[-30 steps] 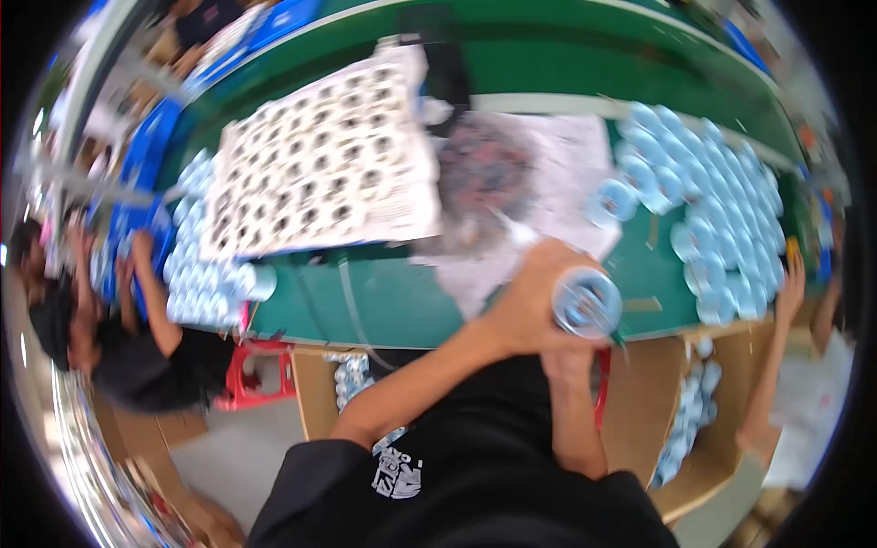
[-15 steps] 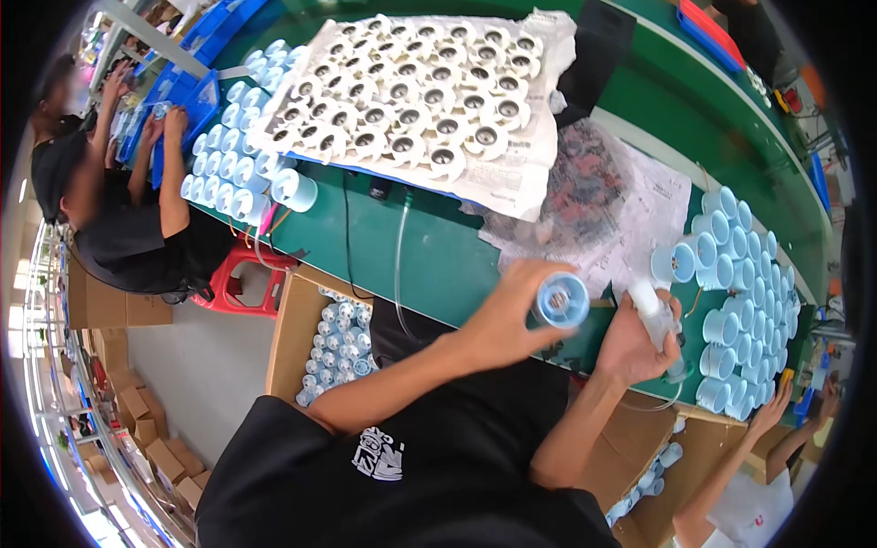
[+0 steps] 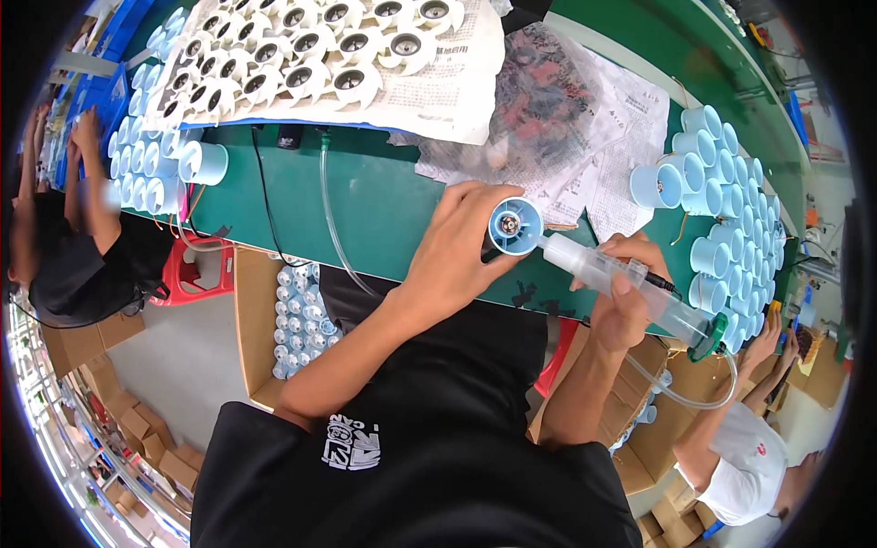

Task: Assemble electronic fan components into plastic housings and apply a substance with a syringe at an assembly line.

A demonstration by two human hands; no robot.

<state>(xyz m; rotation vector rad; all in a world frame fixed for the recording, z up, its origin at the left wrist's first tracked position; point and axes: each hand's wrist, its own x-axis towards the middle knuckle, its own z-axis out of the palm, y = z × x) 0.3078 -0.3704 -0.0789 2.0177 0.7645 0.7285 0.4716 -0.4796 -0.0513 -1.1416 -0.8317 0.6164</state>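
Observation:
My left hand (image 3: 461,247) is wrapped round a light-blue plastic cup-shaped housing (image 3: 516,226), its open end toward me with a small metal part inside. In my right hand (image 3: 624,288) is a clear dispensing syringe (image 3: 585,259) with a green cap (image 3: 709,338) and an air hose (image 3: 681,402) on its back end. The nozzle end of the syringe is at the housing's rim; whether it touches cannot be made out. Many similar blue housings (image 3: 711,251) stand in rows to the right. White fan impellers (image 3: 352,82) lie on a paper-covered board at the back.
Crumpled paper and a plastic bag (image 3: 553,100) lie on the green bench (image 3: 365,192). More blue housings (image 3: 151,164) stand at the left. A cardboard box of housings (image 3: 256,320) is below the bench edge. Co-workers sit left and right; a red stool (image 3: 196,269) is at left.
My view has shifted right. The left hand has turned the blue housing and steadied it. My right hand has swung the syringe round so its nozzle end meets the housing's rim.

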